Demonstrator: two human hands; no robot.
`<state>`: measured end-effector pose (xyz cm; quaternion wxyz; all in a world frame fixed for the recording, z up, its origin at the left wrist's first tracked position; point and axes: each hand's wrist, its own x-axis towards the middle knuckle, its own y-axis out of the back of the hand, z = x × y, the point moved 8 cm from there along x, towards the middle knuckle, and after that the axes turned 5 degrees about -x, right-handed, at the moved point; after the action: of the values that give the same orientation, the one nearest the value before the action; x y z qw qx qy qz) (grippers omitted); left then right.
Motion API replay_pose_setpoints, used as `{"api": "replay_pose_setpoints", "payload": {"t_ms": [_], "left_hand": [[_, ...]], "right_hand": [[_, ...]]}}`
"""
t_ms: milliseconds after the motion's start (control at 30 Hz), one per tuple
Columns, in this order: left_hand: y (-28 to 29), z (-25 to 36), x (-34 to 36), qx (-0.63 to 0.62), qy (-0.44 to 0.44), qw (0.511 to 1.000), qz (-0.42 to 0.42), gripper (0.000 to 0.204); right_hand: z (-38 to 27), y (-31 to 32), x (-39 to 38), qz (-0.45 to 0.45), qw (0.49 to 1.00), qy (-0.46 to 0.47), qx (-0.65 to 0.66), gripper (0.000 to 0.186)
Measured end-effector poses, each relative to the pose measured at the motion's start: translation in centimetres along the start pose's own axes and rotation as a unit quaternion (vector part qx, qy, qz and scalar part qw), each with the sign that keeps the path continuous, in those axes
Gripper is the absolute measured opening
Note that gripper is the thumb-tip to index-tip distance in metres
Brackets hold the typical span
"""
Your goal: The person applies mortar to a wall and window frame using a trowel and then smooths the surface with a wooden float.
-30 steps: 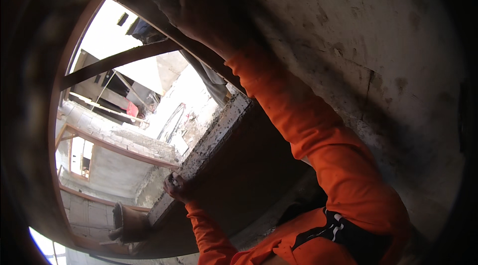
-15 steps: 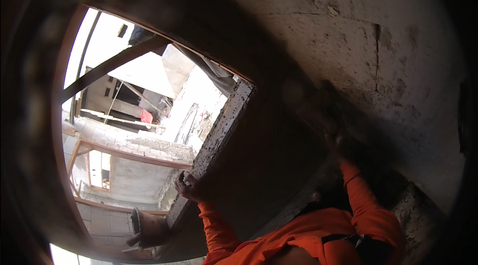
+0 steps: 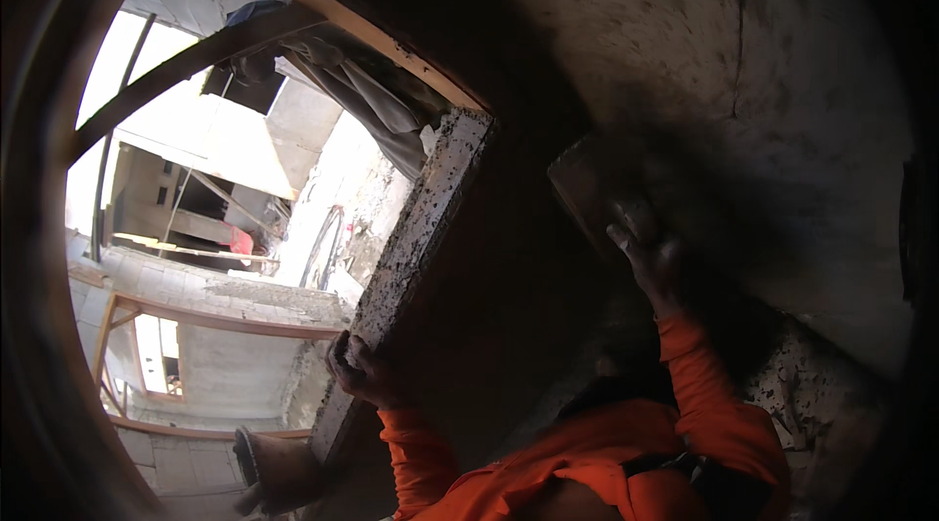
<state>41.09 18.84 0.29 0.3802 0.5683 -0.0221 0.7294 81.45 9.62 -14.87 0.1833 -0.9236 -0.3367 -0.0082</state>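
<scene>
My right hand [image 3: 657, 271] is closed round the handle of a plastering float [image 3: 581, 179]. The float's rectangular plate is held at the dark, shaded wall surface [image 3: 514, 257]; shadow hides how closely it touches. At the opening's lower side, my left hand [image 3: 364, 376] rests by the speckled, mortar-spattered ledge [image 3: 416, 237]. Its fingers are curled, and whether they grip the ledge edge or a small dark lump cannot be made out. Orange sleeves cover both forearms.
A bucket [image 3: 279, 467] stands close below my left hand. A dark diagonal bar [image 3: 196, 76] crosses the opening, and grey cloth [image 3: 367, 105] hangs by its upper corner. Past it lies a bright area with block walls. A stained pale wall [image 3: 812, 130] rises at right.
The float has become clearer and sits tilted differently, with my right hand slightly higher. The view has shifted, so the opening and my left hand appear further left.
</scene>
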Motion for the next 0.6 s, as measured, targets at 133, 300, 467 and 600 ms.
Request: {"api": "replay_pose_setpoints", "payload": {"t_ms": [133, 300, 467, 600], "left_hand": [[0.1, 0.2, 0.0, -0.022, -0.029, 0.999, -0.001, 0.013], [0.4, 0.3, -0.2, -0.032, -0.027, 0.999, 0.027, 0.013], [0.6, 0.2, -0.6, -0.019, -0.032, 0.998, 0.058, 0.013], [0.7, 0.5, -0.4, -0.012, -0.024, 0.997, 0.072, 0.013]], "right_hand": [[0.3, -2.1, 1.9, -0.187, 0.978, -0.020, -0.096, 0.019], [-9.8, -5.0, 4.1, -0.084, 0.954, 0.237, -0.163, 0.026], [-12.7, -6.8, 8.6, -0.106, 0.898, 0.282, -0.320, 0.046], [-14.9, -8.3, 9.5, -0.118, 0.884, 0.332, -0.307, 0.053]]}}
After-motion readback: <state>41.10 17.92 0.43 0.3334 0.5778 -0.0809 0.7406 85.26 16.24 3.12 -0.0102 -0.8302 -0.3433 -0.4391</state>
